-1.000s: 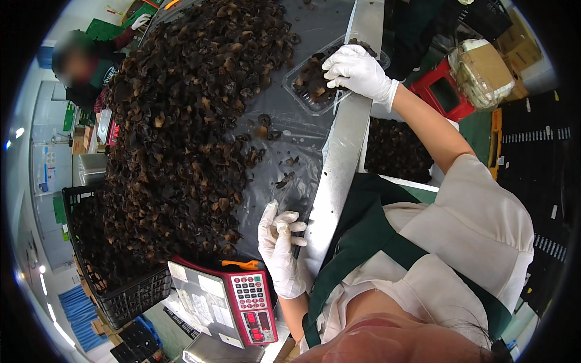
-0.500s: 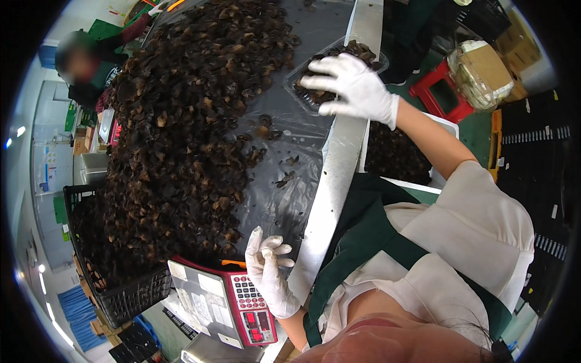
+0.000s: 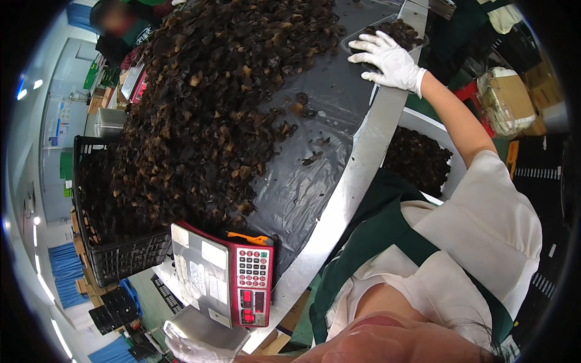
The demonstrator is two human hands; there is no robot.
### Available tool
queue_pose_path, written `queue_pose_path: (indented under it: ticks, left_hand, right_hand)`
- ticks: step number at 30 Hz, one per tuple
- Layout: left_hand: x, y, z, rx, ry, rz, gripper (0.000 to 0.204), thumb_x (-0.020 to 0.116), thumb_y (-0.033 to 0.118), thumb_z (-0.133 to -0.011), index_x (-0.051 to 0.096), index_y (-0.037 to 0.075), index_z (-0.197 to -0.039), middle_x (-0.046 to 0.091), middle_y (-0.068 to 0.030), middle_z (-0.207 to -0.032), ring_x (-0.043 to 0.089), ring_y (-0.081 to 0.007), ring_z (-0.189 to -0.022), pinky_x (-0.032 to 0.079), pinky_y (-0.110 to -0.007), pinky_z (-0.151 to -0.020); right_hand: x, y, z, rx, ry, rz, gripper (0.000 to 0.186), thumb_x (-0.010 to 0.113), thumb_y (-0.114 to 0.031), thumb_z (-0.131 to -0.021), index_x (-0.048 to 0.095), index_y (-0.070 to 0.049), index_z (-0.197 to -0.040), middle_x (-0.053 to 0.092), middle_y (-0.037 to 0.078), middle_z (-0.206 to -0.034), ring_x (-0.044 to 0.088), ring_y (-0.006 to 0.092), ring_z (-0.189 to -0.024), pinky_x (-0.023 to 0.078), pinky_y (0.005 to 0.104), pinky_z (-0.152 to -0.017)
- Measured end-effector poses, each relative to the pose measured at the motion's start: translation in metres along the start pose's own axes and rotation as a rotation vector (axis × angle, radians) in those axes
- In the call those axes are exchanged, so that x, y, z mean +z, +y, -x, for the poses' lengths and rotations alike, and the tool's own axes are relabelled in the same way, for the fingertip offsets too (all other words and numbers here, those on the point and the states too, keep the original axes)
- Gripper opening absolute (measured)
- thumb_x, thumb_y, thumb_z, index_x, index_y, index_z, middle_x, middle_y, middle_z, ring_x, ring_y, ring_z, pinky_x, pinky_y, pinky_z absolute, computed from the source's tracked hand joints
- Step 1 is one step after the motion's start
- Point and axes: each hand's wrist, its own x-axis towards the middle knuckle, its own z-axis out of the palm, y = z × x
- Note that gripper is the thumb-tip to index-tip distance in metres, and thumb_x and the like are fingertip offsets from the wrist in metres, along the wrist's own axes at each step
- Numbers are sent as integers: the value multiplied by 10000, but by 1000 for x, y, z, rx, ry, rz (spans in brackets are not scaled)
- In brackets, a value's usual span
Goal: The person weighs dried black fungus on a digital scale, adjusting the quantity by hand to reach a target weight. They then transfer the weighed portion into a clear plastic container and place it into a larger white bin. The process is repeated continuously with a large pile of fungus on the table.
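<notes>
My right hand (image 3: 388, 59), in a white glove, lies with its fingers spread over the near side of a clear plastic tray (image 3: 348, 43). Dark wood ear mushrooms (image 3: 399, 31) fill this tray, which sits at the table's metal edge. At the lower left, my gloved left hand (image 3: 192, 346) is beside a shiny, see-through or silvery box-like stack (image 3: 209, 331). Blur and the frame's rim hide its fingers, so its grip is unclear. Between my hands stands a red scale (image 3: 253, 283) with a flat silver pan (image 3: 200, 269) and a lit display.
A large heap of wood ear mushrooms (image 3: 206, 115) covers the dark plastic-lined table (image 3: 302, 199). A black crate (image 3: 130, 257) stands at the left, an orange-handled tool (image 3: 247, 238) behind the scale. A white bin (image 3: 445, 142) of mushrooms is beside me. Another person (image 3: 124, 33) is across the table.
My left hand has swung from beside the scale's keypad down to the shiny stack. My right hand stays at the tray, its fingers still spread. The whole view has shifted.
</notes>
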Motion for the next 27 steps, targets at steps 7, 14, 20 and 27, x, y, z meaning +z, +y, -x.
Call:
queue_pose_path:
  ticks: [7, 14, 20, 27]
  left_hand:
    - [26, -65, -30, 167, -129, -457, 311, 663, 242, -1030, 643, 75, -1292, 702, -64, -1019, 664, -168, -802, 531, -292, -661]
    - [79, -61, -26, 210, -164, -483, 225, 653, 200, -1029, 658, 72, -1215, 691, -75, -998, 663, -203, -825, 537, -315, -697]
    - [72, -84, -30, 165, -113, -555, 155, 644, 163, -1029, 671, 70, -1150, 682, -85, -980, 661, -233, -844, 542, -334, -727]
    - [-23, -146, -31, 17, 70, -840, 88, 634, 121, -1028, 686, 68, -1074, 671, -96, -959, 660, -269, -866, 548, -356, -763]
  right_hand:
    - [-34, -54, -29, -42, 91, -224, 511, 754, -447, -894, 706, -165, -1317, 558, 106, -1523, 452, 335, -1445, 358, 496, -1189]
    - [22, -135, -72, -183, 172, -504, 511, 661, -489, -975, 686, -127, -1334, 585, 138, -1475, 520, 335, -1389, 410, 463, -1170]
    - [29, -155, -76, 37, 21, -584, 550, 586, -529, -1010, 681, -97, -1336, 592, 149, -1484, 528, 333, -1399, 404, 444, -1188]
    - [29, -165, -81, -4, 176, -560, 410, 668, -439, -985, 734, -105, -1213, 702, 128, -1276, 644, 336, -1216, 497, 432, -1077]
